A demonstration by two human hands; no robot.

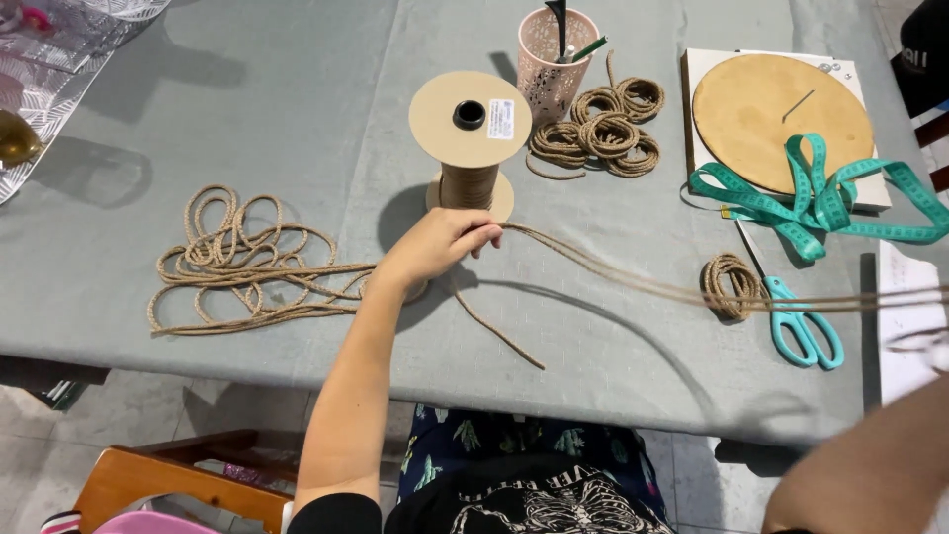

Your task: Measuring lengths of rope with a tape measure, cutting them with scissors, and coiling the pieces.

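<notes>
The left hand (pixel 435 245) sits just at 6 o'clock of the spool (pixel 471 148), its fingers (pixel 481 235) pinching a doubled length of rope (pixel 613 272) that runs taut toward 3 o'clock, off to the right hand (pixel 934 351), which is blurred at the frame edge, so I cannot tell how its fingers stand. The step in hand looks like pulling out and measuring off a stretch of rope between the two hands; the next move seems to call for a steady pinch at the left and an even pull, so the spool does not tip. Counted on the table (pixel 297 119): one spool, one loose rope pile (pixel 242 262) at 9 o'clock of the left hand, one cluster of about four coils (pixel 601 129) at 3 o'clock of the spool, one small coil (pixel 730 285), one pair of scissors (pixel 803 326), one tape measure (pixel 820 198), one round board (pixel 781 107), one pink cup (pixel 556 51).
</notes>
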